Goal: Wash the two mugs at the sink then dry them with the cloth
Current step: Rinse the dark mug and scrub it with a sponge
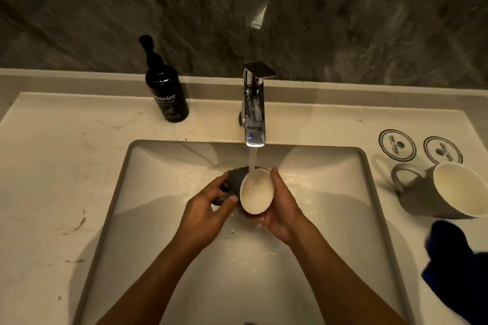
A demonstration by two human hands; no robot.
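A grey mug [255, 192] with a white inside is held tilted toward me over the sink basin [169, 166]. Water runs from the chrome tap [254, 105] into its mouth. My left hand [208, 208] grips the mug's outer wall on the left. My right hand [281, 206] cups its rim and underside on the right. A second grey mug [438, 190] rests on the counter to the right of the basin, handle pointing left. A dark blue cloth [454, 266] lies just in front of that mug, at the right edge.
A black hand wash pump bottle [165, 87] stands on the counter behind the basin, left of the tap. Two round printed coasters [420, 148] lie behind the second mug. A dark stone wall rises behind the counter [52, 166].
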